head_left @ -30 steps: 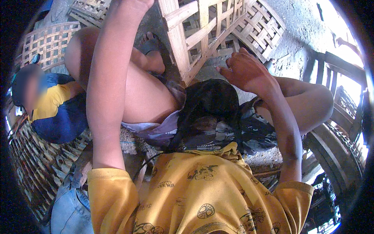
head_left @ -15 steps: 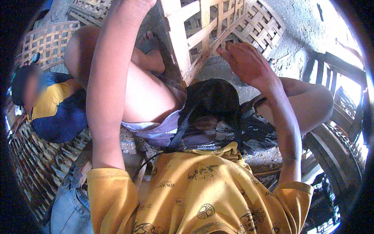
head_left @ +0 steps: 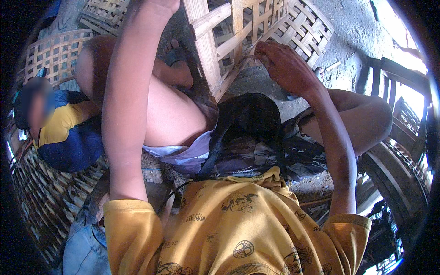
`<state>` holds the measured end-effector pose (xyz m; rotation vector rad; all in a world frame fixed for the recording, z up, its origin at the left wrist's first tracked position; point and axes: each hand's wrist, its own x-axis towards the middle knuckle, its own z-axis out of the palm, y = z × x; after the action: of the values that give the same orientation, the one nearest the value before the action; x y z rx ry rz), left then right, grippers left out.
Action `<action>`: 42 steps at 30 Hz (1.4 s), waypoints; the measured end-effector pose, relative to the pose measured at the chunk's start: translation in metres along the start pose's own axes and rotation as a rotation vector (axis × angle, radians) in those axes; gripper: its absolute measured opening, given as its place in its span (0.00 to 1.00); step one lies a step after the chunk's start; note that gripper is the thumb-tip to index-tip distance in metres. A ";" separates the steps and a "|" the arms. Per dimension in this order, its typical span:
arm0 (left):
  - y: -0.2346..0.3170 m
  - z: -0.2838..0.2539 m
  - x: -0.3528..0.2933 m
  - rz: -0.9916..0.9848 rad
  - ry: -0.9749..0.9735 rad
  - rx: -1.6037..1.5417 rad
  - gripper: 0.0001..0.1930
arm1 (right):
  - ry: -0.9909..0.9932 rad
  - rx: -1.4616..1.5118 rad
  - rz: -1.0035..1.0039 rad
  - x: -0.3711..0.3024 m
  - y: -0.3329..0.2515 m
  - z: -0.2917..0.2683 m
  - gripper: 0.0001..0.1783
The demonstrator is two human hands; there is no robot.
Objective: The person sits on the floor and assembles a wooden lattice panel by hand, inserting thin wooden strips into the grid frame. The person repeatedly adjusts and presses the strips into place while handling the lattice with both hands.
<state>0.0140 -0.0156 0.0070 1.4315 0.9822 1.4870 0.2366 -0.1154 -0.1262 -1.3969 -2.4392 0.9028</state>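
A bamboo basket with open woven lattice sides and a flat wooden corner slat [head_left: 207, 55] stands tilted in front of me, its upper part cut off by the top edge. My right hand [head_left: 286, 66] is closed beside its lower edge, thumb and fingers pinched together. Something thin seems to lie between the fingertips and the weave, too fine to name. My left hand [head_left: 166, 4] reaches past the top edge on the basket's left side. Only its wrist end shows, so its fingers and any hold are hidden.
Woven lattice panels [head_left: 55, 52] lie at the far left, and another panel [head_left: 305, 32] is behind the basket. A person in a blue and yellow shirt [head_left: 62, 126] sits at the left. A wooden slatted frame [head_left: 403, 87] stands at the right, near my knee.
My right hand has shifted slightly up and to the left along the basket's lower edge, its fingers now drawn closer together. The basket has moved slightly left.
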 end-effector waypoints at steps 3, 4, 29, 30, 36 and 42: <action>-0.005 -0.004 0.010 -0.060 -0.018 -0.027 0.10 | -0.031 0.041 -0.084 0.003 -0.009 -0.008 0.14; -0.004 -0.004 0.008 -0.050 -0.014 -0.006 0.10 | -0.019 0.022 -0.092 0.004 -0.008 -0.008 0.13; -0.010 -0.012 0.009 -0.061 -0.022 0.031 0.12 | 0.069 -0.275 0.065 0.017 0.002 -0.010 0.06; -0.006 -0.011 0.009 -0.058 -0.020 0.043 0.12 | 0.017 -0.272 0.104 0.019 0.001 -0.016 0.06; -0.002 -0.012 0.002 0.000 -0.062 0.032 0.14 | 0.002 0.130 -0.029 0.017 -0.006 -0.015 0.08; -0.001 -0.014 0.003 -0.028 -0.061 0.057 0.14 | -0.016 0.102 -0.023 0.018 -0.011 -0.005 0.09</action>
<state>-0.0003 -0.0126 0.0060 1.4889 1.0102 1.3975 0.2214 -0.1029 -0.1184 -1.3290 -2.3790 1.0218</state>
